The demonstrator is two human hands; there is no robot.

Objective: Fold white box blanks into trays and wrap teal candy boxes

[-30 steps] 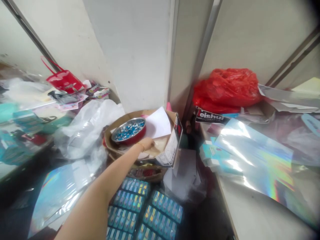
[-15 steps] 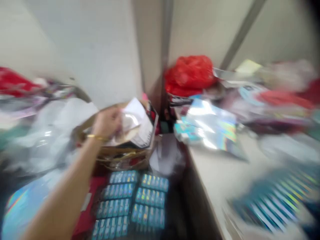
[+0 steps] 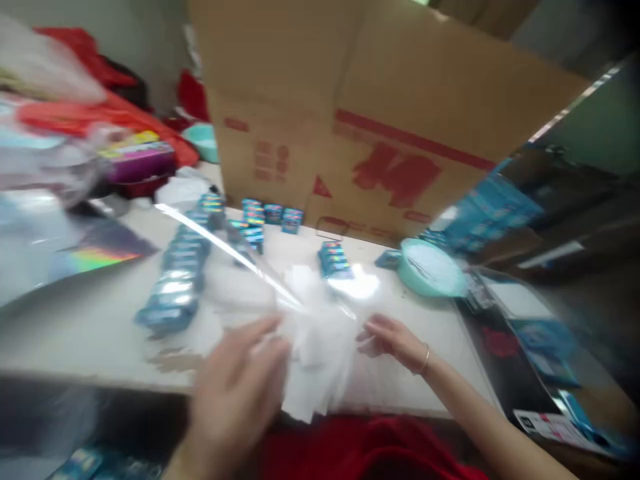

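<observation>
A loose pile of white, partly see-through sheets or bags (image 3: 313, 367) lies at the table's front edge between my hands. My left hand (image 3: 240, 390), smeared by motion, is at the pile's left side with its thumb and fingers apart. Off the pile's right side is my right hand (image 3: 393, 341), fingers loosely bent and apart, a thin bracelet on the wrist. I cannot make out anything held in either hand. Beyond the pile stands a small stack of shiny blue packets (image 3: 335, 260). A long row of blue packets (image 3: 175, 280) lies to the left.
A big brown carton (image 3: 300, 87) stands behind the table (image 3: 100, 340). A mint-green bowl (image 3: 433, 270) sits at the right. Shiny film (image 3: 100, 247), a purple box (image 3: 140, 157) and red bags (image 3: 75, 117) crowd the left. More blue packets (image 3: 85, 463) are below the table's edge.
My view has swung right, from a carton of papers to the table. One braceleted hand was in that carton; now both hands are over the table's front, beside the white pile.
</observation>
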